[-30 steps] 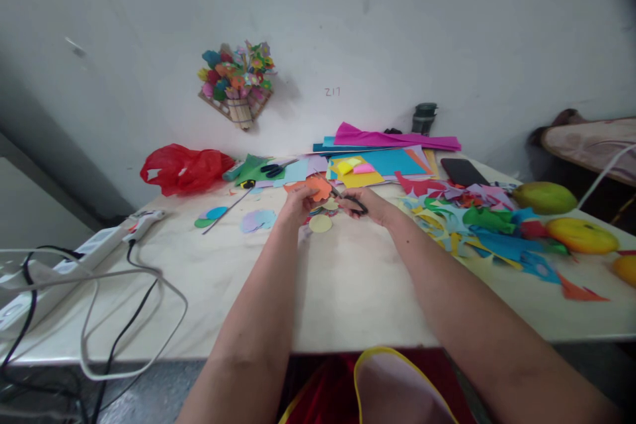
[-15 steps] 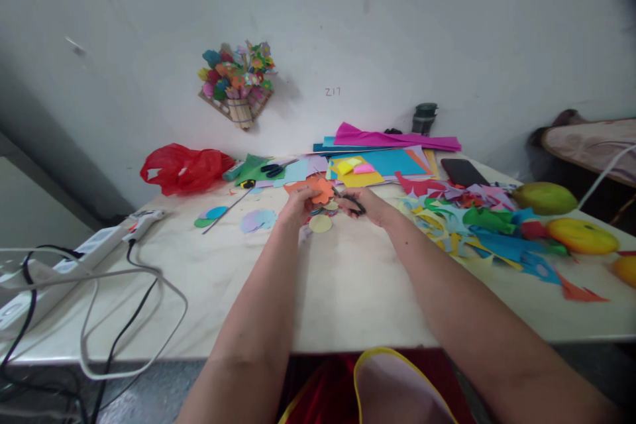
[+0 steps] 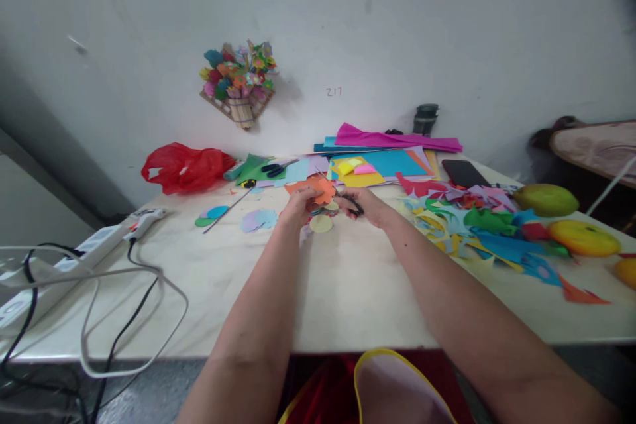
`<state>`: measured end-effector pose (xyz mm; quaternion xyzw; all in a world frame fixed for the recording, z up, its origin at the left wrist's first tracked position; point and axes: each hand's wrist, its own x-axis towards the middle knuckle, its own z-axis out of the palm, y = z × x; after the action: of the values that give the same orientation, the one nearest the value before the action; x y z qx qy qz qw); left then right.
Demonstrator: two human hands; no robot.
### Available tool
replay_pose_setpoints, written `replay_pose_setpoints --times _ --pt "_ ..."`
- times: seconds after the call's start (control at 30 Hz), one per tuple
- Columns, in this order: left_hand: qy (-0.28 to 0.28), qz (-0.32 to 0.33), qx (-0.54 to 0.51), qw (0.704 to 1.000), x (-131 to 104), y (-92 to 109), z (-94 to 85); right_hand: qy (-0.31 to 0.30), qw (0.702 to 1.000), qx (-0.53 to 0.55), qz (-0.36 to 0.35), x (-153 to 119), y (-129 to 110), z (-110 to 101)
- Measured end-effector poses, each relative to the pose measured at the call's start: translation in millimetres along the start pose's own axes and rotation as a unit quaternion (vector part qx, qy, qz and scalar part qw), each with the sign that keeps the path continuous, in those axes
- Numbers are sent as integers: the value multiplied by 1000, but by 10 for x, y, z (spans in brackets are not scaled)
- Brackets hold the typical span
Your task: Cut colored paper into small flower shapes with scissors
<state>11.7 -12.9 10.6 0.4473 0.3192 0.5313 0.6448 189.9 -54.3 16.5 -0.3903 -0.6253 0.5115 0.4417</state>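
Observation:
Over the middle of the table, my left hand [image 3: 299,204] is closed on a piece of orange paper [image 3: 324,189] with a scalloped, flower-like edge. My right hand [image 3: 366,204] grips black-handled scissors [image 3: 352,204], whose blades point up and left against the paper's right side. Just below the hands lies a pale yellow paper circle [image 3: 320,224], with other small paper pieces partly hidden behind my fingers. To the left are lilac and light blue paper circles [image 3: 258,220].
Paper scraps [image 3: 497,232], mangoes [image 3: 583,238] and a phone [image 3: 464,173] lie on the right. Paper sheets [image 3: 392,163] are stacked at the back. A red plastic bag [image 3: 186,169], second scissors [image 3: 277,168], and a power strip [image 3: 64,271] with loose cables are on the left.
Almost nothing differs. Both hands stay in place with the orange paper and the scissors, and the whole view has shifted very slightly.

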Motion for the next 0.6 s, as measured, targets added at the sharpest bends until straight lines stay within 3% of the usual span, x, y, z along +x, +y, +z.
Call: replay_pose_setpoints --times 0.6 --pt "19 3 -4 1000 -57 50 27 13 1000 -14 13 44 44 18"
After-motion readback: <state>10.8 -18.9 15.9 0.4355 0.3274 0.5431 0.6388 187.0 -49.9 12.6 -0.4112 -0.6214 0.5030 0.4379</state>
